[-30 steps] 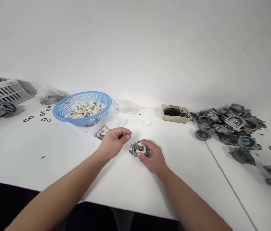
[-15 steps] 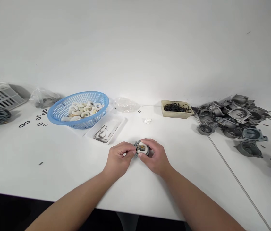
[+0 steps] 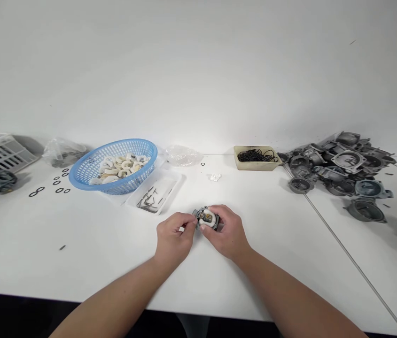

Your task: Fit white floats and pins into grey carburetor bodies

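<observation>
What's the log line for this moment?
right hand: grips metal part | left hand: fingertips at part's left edge | beyond: white tray, blue basket

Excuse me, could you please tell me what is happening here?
A person's right hand grips a small metal part with a white piece in it, while the left hand touches its opposite edge; whether the left holds anything is unclear. Beyond them stand a tray of pins, a blue basket of white pieces and a box of black rings. Metal castings lie piled to the right.
</observation>
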Demonstrator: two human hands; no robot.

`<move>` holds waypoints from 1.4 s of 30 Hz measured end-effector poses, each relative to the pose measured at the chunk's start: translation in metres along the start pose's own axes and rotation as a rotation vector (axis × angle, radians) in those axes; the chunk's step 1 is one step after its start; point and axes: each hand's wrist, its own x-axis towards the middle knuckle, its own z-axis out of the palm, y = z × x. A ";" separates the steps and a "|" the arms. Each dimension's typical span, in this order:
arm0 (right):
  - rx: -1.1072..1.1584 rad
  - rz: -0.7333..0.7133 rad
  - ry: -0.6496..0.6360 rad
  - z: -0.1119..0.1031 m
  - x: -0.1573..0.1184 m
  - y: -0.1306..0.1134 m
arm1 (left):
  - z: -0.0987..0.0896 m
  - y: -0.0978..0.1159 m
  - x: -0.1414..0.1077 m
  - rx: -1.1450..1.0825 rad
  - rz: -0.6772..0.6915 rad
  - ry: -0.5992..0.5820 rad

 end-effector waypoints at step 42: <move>-0.016 0.082 0.030 0.001 -0.001 -0.002 | -0.014 -0.011 0.016 -0.144 0.103 -0.333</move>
